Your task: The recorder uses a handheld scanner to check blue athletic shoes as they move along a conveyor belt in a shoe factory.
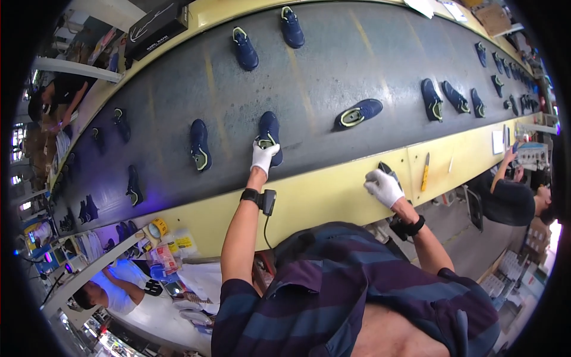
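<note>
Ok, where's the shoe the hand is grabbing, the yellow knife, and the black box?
Shoe [270, 126]: head view, on its dark blue toe end.
Yellow knife [425, 174]: head view, on the middle of its handle.
Black box [156, 28]: head view, on its front side.

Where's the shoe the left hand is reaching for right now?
The navy shoe lies mid-belt in the head view, under the left hand, between another navy shoe on its left and a tipped one on its right.

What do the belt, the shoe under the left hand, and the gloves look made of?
Belt: dark, matte, scuffed, likely rubber. Shoe: navy, soft-looking fabric upper, pale green trim at its heel. Both hands, left hand and right hand, wear white, apparently knit cloth gloves.
</note>
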Action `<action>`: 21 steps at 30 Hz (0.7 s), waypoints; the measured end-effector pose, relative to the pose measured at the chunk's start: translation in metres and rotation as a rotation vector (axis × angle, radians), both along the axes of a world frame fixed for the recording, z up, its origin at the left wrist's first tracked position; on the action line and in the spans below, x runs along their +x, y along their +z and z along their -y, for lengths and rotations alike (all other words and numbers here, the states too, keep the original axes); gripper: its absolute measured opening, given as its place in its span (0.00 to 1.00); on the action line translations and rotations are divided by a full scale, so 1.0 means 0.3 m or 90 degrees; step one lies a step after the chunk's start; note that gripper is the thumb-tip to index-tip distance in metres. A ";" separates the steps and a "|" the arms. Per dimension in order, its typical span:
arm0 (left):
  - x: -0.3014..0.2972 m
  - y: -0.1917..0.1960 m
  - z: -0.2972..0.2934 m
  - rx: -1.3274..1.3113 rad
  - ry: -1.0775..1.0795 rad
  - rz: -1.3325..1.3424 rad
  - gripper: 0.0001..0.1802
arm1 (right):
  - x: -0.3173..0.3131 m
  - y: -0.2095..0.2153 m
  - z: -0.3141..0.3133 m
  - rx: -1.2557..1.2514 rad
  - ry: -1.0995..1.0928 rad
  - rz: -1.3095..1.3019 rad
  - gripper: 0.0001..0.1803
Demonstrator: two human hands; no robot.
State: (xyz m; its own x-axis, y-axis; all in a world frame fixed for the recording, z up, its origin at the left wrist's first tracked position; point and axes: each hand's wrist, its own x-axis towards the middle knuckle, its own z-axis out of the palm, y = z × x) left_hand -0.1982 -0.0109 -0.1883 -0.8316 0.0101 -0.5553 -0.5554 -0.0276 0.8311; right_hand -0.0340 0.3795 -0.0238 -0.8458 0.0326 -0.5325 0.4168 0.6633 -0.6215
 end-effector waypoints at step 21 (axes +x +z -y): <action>0.684 0.223 -0.294 -0.679 -0.681 -0.274 0.51 | 0.230 -0.226 -0.283 0.075 -0.117 -0.163 0.22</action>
